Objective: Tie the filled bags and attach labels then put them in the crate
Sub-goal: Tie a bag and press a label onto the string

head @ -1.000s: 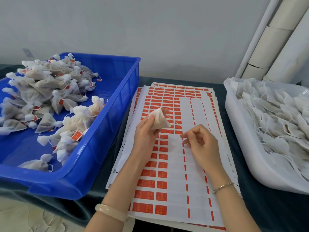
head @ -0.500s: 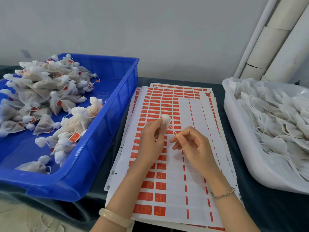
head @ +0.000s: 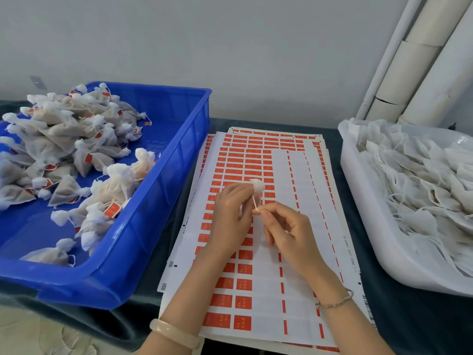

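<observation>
My left hand point(head: 231, 216) grips a small white filled bag point(head: 258, 186); only its gathered top shows above my fingers. A short white string point(head: 255, 203) runs from the bag down to my right hand point(head: 286, 231), which pinches its end between thumb and forefinger. Both hands hover over a stack of sheets of red labels point(head: 245, 283) in the middle of the table. The blue crate point(head: 158, 211) on the left holds several tied bags with red labels point(head: 112, 210).
A white tub point(head: 363, 208) at the right is heaped with untied white bags point(head: 419, 180). The dark table edge runs along the bottom left. White pipes point(head: 419, 62) stand against the wall at the back right.
My left hand has closed round the bag, hiding most of it. My right hand has moved left to the bag and now pinches its string.
</observation>
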### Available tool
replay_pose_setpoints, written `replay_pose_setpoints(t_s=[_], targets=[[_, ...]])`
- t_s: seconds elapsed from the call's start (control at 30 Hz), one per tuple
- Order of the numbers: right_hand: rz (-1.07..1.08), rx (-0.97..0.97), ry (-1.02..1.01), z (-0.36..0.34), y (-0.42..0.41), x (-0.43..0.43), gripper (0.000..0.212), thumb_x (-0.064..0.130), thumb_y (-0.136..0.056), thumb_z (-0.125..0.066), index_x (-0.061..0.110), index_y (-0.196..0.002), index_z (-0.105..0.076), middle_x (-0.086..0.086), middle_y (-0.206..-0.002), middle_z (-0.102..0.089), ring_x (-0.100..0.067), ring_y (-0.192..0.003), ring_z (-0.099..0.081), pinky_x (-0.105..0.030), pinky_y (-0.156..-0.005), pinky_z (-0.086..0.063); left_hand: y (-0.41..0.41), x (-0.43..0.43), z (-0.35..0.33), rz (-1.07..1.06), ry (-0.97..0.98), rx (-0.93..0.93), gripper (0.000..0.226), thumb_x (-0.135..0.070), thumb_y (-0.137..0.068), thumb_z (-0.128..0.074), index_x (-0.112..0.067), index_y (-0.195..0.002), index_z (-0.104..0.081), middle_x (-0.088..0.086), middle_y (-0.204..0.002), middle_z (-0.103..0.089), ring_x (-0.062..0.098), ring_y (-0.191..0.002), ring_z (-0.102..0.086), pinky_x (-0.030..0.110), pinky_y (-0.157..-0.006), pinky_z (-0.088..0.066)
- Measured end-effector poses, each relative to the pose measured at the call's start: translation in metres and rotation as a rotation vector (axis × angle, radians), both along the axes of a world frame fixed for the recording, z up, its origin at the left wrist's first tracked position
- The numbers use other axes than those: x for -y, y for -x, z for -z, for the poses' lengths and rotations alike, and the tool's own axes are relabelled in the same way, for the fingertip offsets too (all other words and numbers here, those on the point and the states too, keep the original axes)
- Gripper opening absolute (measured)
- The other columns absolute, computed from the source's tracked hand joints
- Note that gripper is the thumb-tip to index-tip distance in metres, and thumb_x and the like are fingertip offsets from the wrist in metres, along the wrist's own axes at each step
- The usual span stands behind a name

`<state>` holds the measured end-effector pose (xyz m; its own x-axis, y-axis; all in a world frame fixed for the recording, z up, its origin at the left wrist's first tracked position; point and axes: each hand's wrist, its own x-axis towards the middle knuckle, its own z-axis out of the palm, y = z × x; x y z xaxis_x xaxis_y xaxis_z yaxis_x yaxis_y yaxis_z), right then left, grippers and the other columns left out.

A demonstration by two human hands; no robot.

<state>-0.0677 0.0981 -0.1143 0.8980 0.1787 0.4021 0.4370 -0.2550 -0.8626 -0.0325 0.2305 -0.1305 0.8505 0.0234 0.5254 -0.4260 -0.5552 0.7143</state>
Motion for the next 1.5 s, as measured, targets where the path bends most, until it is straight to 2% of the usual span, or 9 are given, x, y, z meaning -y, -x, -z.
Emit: replay_pose_setpoints(t_s=[0.07,0.27,0.5,0.6,0.7,0.93,1.1,1.27,1.5], targets=[[0.026,-0.002,-0.001,0.0,0.0,0.001,0.018,0.033,-0.089,-0.053,0.025,-0.095,-0.068,0.023,-0.066,-0.061,-0.007,-0.061,-0.059,-0.013,-0.058,-0.047,0.0,0.0,0.0,0.001,0.08,-0.026,0.02,-0.017,-0.095,-0.056,-0.015,-0.111,-0.068,-0.003,-0.112,-0.067,0.012,-0.107,-0.058,0.031,-0.094,-0.049],[0.152,-0.021,-0.038,0.002,-0.002,0.005,0.017,0.036,-0.089,-0.055,0.026,-0.092,-0.068,0.017,-0.069,-0.064,-0.009,-0.066,-0.062,-0.016,-0.059,-0.052,0.005,0.004,-0.011,0.039,0.274,-0.111,0.014,-0.041,-0.095,-0.04,-0.045,-0.095,-0.054,-0.026,-0.093,-0.059,-0.01,-0.092,-0.057,0.003,-0.075,-0.044],[0.257,-0.075,0.0,0.005,-0.008,0.005,0.017,0.031,-0.093,-0.057,0.042,-0.106,-0.057,0.026,-0.099,-0.062,-0.002,-0.088,-0.063,-0.005,-0.069,-0.048,0.006,0.003,-0.014,0.165,0.402,-0.232,0.019,-0.026,-0.1,-0.046,-0.034,-0.089,-0.06,-0.028,-0.081,-0.062,-0.008,-0.086,-0.057,0.003,-0.07,-0.043],[0.236,-0.117,-0.036,0.004,-0.008,0.004,0.014,0.036,-0.091,-0.057,0.049,-0.096,-0.057,0.035,-0.09,-0.06,0.005,-0.087,-0.06,-0.005,-0.068,-0.048,0.008,0.003,-0.016,0.274,0.421,-0.26,0.015,-0.026,-0.098,-0.049,-0.03,-0.092,-0.063,-0.022,-0.083,-0.064,-0.003,-0.085,-0.059,0.006,-0.073,-0.046],[0.221,-0.163,-0.092,0.002,-0.01,0.007,0.012,0.034,-0.09,-0.059,0.045,-0.094,-0.06,0.024,-0.087,-0.065,0.0,-0.079,-0.063,-0.011,-0.065,-0.051,0.01,0.004,-0.018,0.354,0.398,-0.281,0.016,-0.033,-0.093,-0.05,-0.027,-0.095,-0.065,-0.014,-0.088,-0.066,0.001,-0.085,-0.06,0.008,-0.075,-0.046],[0.273,-0.267,-0.203,0.001,-0.013,0.011,0.009,0.031,-0.083,-0.07,0.036,-0.089,-0.064,0.02,-0.081,-0.068,-0.002,-0.073,-0.066,-0.01,-0.057,-0.049,0.007,0.003,-0.015,0.31,0.348,-0.372,0.012,-0.034,-0.095,-0.053,-0.034,-0.093,-0.065,-0.019,-0.085,-0.064,-0.004,-0.085,-0.058,0.004,-0.072,-0.044],[0.338,-0.31,-0.287,0.002,-0.015,0.014,0.01,0.03,-0.081,-0.072,0.029,-0.09,-0.067,0.011,-0.076,-0.07,-0.006,-0.068,-0.066,-0.009,-0.056,-0.049,0.005,0.002,-0.014,0.297,0.358,-0.38,0.014,-0.027,-0.095,-0.057,-0.022,-0.103,-0.066,-0.009,-0.094,-0.066,-0.004,-0.086,-0.059,0.005,-0.07,-0.046],[0.345,-0.225,-0.287,0.0,-0.011,0.015,0.014,0.022,-0.082,-0.073,0.025,-0.09,-0.062,0.008,-0.076,-0.07,-0.01,-0.065,-0.068,-0.012,-0.057,-0.051,0.005,0.002,-0.016,0.263,0.38,-0.387,0.008,-0.024,-0.093,-0.06,-0.022,-0.1,-0.065,-0.01,-0.095,-0.064,-0.007,-0.087,-0.058,0.004,-0.066,-0.045],[0.406,0.063,0.044,0.005,-0.007,0.011,0.022,0.007,-0.084,-0.068,0.028,-0.081,-0.063,0.02,-0.078,-0.064,0.001,-0.08,-0.062,-0.004,-0.068,-0.047,0.005,0.001,-0.016,0.226,0.408,-0.402,0.012,-0.027,-0.093,-0.058,-0.02,-0.094,-0.069,-0.005,-0.091,-0.067,0.006,-0.086,-0.061,0.007,-0.07,-0.047]])
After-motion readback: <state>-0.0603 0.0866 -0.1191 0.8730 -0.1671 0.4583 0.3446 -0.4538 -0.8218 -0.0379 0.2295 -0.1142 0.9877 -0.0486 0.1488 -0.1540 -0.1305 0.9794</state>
